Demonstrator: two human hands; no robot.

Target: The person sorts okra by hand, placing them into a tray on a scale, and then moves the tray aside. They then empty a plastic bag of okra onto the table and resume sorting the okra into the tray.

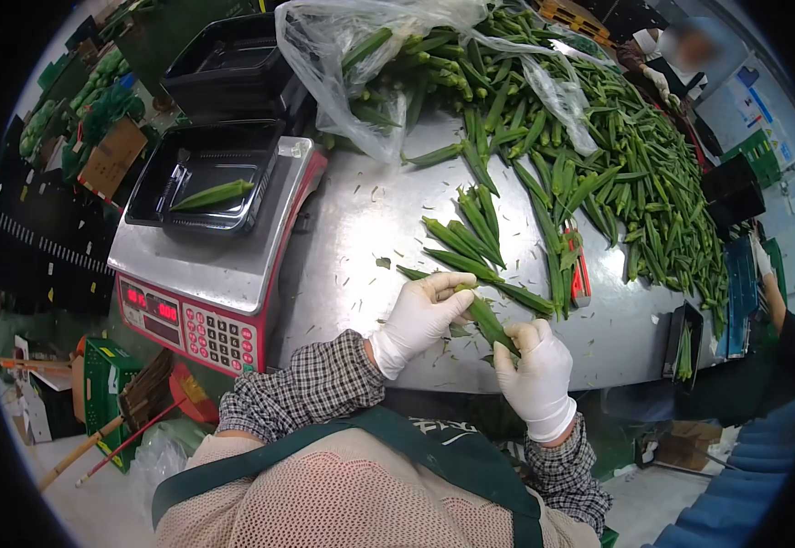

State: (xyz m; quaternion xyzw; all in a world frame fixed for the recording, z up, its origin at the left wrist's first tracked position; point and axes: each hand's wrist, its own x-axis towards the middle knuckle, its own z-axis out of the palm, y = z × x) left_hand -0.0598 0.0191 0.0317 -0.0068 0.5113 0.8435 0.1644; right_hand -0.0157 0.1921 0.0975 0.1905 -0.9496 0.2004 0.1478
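A green okra pod is held over the metal table between my two white-gloved hands. My left hand pinches its stem end between thumb and fingers. The other end is gripped by my right hand, fingers curled and knuckles up. Just beyond them lies a small group of loose okra pods, pointing various ways. A large heap of okra covers the back and right of the table, partly under a clear plastic bag.
On the left stands a red-and-silver weighing scale bearing a black tray with one okra pod. More black trays are stacked behind. A red object lies among the pods. Other people work at the right; another tray sits there.
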